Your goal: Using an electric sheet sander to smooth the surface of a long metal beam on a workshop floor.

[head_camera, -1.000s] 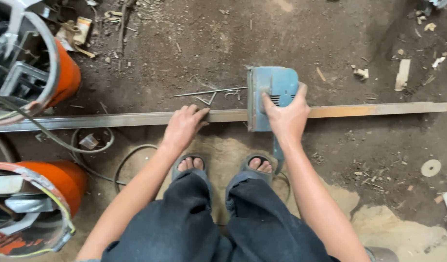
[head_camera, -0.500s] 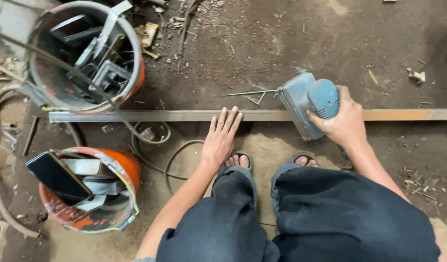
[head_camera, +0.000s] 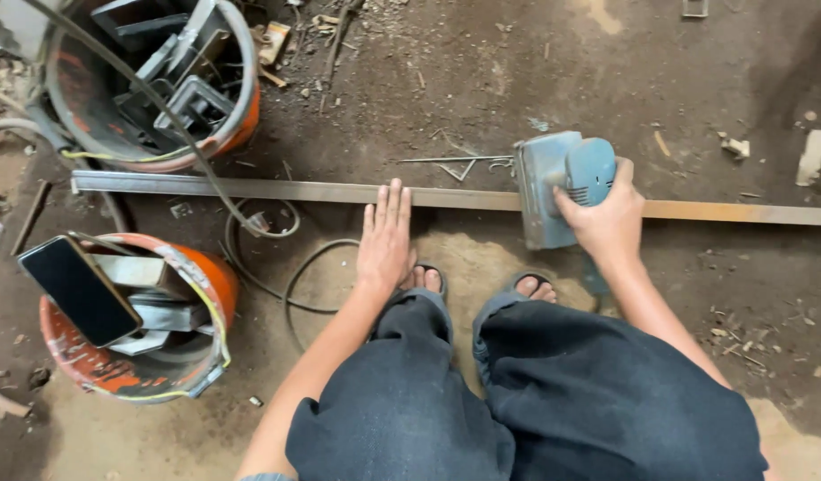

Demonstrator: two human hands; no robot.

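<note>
A long bar [head_camera: 277, 190] of dull grey metal, smooth but rust-tinged toward its right end, is pressed by the bare left hand [head_camera: 385, 240]. A grinder [head_camera: 566, 183] with a matt, scuffed blue-grey plastic body is gripped by the right hand [head_camera: 606, 223]. Two orange buckets [head_camera: 89, 365], their plastic scraped and stained, are filled with grey steel offcuts. A glossy black phone [head_camera: 79, 289] is laid on the nearer one. Dark, matt cloth trousers [head_camera: 553, 401] are worn. The floor [head_camera: 481, 71] is seen as rough, dusty earth, strewn with wood chips and thin wire
</note>
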